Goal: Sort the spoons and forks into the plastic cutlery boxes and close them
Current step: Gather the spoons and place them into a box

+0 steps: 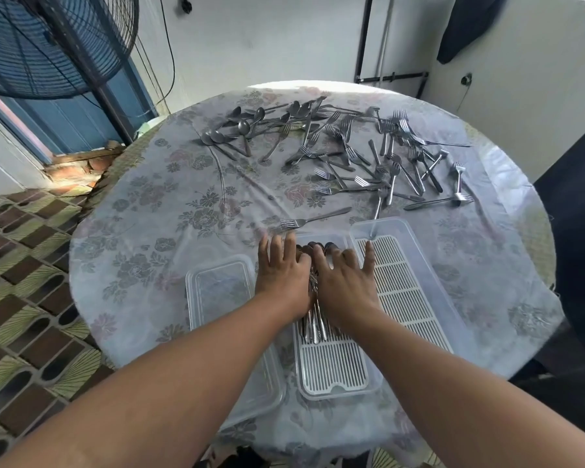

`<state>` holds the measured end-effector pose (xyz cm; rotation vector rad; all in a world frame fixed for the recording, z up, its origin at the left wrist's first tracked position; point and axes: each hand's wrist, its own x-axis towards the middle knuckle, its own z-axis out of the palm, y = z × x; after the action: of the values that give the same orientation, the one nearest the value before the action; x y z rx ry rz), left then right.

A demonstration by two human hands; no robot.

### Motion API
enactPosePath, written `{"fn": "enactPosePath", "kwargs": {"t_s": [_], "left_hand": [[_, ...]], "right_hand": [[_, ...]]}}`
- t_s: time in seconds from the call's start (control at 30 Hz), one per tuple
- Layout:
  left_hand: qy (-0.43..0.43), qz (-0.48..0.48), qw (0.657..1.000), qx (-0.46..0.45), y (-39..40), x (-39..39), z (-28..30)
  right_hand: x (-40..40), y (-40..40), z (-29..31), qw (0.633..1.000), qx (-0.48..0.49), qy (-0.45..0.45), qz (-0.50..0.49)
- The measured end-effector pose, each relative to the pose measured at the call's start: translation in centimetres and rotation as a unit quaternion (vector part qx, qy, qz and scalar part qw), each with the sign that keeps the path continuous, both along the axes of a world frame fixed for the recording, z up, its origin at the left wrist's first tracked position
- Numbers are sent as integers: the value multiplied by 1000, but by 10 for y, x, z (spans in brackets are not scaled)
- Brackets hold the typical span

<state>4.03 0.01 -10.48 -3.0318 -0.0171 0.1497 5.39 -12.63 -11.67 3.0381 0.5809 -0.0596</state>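
Spoons pressed flat in the middle box

Spoons (313,324) lie in the middle cutlery box (335,373) on my round bench (142,231) with its floral cloth, tiled floor at nine o'clock. My left hand (282,276) and right hand (343,282) rest on them, fingers spread open. Loose forks (379,163) lie scattered at twelve to one o'clock.

Both hands (313,278) flat on spoons (314,324) in middle box (338,376)
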Motion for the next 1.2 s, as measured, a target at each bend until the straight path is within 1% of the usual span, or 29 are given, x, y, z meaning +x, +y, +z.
{"fn": "enactPosePath", "kwargs": {"t_s": [0.07,0.13,0.23,0.4,0.57,0.63,0.73,0.8,0.87,0.93,1.0,1.1,1.2], "left_hand": [[16,-6,1000,-6,3,-2,-1],[51,1,999,0,3,-1,-1],[83,9,996,15,-1,5,1],[83,17,996,32,4,11,2],[68,-8,997,31,1,11,14],[59,-11,998,8,0,9,15],[-8,-13,999,-29,5,6,10],[-56,-12,998,-30,10,4,8],[-73,-14,997,-20,13,3,10],[-56,-21,998,-13,15,3,9],[-16,-21,1000,-11,15,1,7],[45,-19,999,-6,12,1,2],[65,-12,998,-17,13,3,1]], "right_hand": [[2,-1,-2,1000,-15,0,13],[5,-2,-5,999,-34,3,18],[6,-3,-5,999,-29,1,13],[5,-3,-3,999,-38,10,5],[5,1,-5,1000,-30,5,-5],[4,0,-6,1000,-20,1,1],[4,0,-7,999,24,-24,5],[4,-1,-5,999,36,-27,10],[4,-2,-4,999,31,-25,23],[5,-1,-2,999,13,-16,33],[7,1,0,1000,-6,-8,29],[10,6,2,1000,-4,-1,-4],[9,8,3,1000,2,-4,-18]]}}
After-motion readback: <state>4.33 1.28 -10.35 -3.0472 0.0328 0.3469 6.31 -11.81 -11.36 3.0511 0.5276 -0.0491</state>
